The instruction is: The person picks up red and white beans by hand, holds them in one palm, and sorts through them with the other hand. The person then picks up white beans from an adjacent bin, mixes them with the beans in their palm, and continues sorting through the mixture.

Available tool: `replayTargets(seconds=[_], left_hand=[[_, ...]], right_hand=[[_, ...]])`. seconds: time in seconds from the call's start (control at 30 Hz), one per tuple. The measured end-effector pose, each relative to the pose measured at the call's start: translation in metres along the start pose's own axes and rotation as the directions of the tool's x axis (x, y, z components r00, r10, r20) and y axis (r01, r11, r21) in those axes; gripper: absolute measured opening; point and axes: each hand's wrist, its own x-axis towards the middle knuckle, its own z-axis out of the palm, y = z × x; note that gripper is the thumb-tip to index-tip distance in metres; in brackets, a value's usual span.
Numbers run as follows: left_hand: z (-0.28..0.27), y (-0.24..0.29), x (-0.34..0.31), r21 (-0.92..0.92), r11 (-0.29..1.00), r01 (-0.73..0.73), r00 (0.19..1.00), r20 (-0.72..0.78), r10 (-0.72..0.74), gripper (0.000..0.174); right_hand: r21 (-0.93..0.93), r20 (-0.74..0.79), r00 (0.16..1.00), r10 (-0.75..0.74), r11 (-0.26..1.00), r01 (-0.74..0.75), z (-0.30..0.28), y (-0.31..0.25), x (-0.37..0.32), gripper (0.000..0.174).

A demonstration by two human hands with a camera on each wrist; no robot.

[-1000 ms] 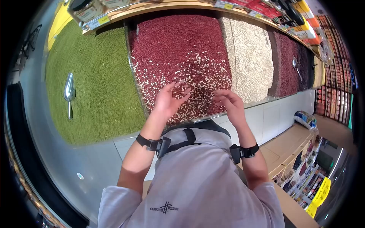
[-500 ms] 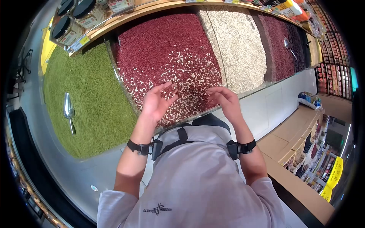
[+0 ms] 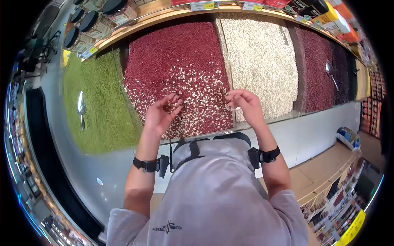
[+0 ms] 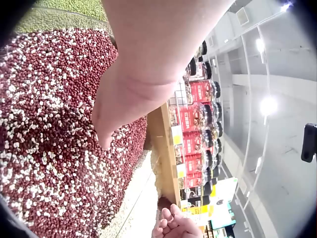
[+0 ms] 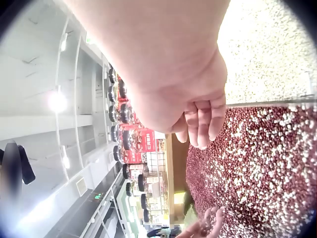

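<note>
My left hand hovers over a bin of dark red beans, palm turned inward, fingers loosely bent and holding nothing. My right hand hangs near the divider between the red beans and a bin of white beans, its fingers also relaxed and free of anything. Scattered white beans lie mixed among the red ones, thickest between the hands and toward the front. In the right wrist view, the right hand's fingers curve loosely beside the red beans.
Left of the red beans lies a bin of small green beans with a metal scoop on it. Another scoop rests among dark beans at right. A wooden shelf with lidded jars runs along the back.
The hands have drawn apart, the right one shifting rightward toward the white bean bin. The head view has swung, bringing more jars into sight. Both hands stay loose and hold nothing.
</note>
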Motion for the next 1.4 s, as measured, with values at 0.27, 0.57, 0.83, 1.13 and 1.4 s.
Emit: replayTargets(seconds=[0.27, 0.57, 0.83, 1.13, 1.4], left_hand=[[0.012, -0.03, -0.002, -0.06, 0.996, -0.073, 0.98, -0.191, 0.06, 0.034], [0.011, -0.043, -0.007, -0.09, 0.989, -0.115, 0.965, -0.244, 0.09, 0.033], [0.009, -0.04, -0.006, -0.108, 0.989, -0.101, 0.963, -0.259, 0.07, 0.035], [-0.01, -0.031, -0.003, -0.258, 0.962, -0.083, 0.994, -0.086, 0.063, 0.035], [-0.016, -0.017, -0.004, -0.181, 0.982, -0.048, 0.999, 0.004, 0.05, 0.04]], right_hand=[[0.008, 0.154, 0.988, 0.031, 0.999, -0.033, -0.059, 0.002, 0.026, 0.025], [-0.001, 0.156, 0.987, 0.041, 0.999, -0.042, -0.083, -0.003, 0.026, 0.026], [-0.027, 0.113, 0.993, 0.023, 0.999, -0.02, -0.083, -0.002, 0.019, 0.025], [-0.059, 0.02, 0.999, 0.026, 0.998, -0.024, -0.055, -0.006, -0.001, 0.024], [-0.079, -0.033, 0.999, -0.005, 0.997, 0.003, -0.039, -0.013, -0.012, 0.023]])
